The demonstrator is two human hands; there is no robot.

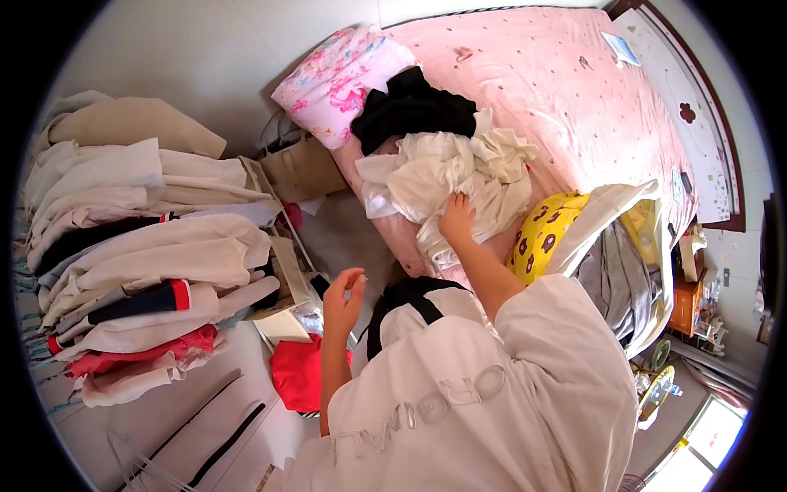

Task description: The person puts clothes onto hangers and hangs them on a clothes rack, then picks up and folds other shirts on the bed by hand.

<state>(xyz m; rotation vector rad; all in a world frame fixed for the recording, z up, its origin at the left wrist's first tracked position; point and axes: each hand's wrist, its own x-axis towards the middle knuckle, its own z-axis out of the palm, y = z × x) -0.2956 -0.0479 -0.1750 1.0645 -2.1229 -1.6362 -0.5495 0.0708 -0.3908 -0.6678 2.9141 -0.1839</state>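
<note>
My right hand [459, 218] lies on a heap of white clothes [447, 168] on the bed, its fingers stretched over the fabric. My left hand [344, 297] is raised beside the bed, fingers loosely curved and thumb apart, with nothing visible in it. Just behind the white heap lies a bunched black garment [418, 111]. To the right of the heap stands a yellow patterned bag [541, 234] with a white edge, holding grey cloth [619, 283].
A pink bedsheet [525, 66] covers the bed, with a floral pillow [340, 78] at its left corner. Clothes hang on a rack [156, 238] at the left. A tan bag [303, 168] stands between rack and bed. A red cloth [299, 373] hangs below my left hand.
</note>
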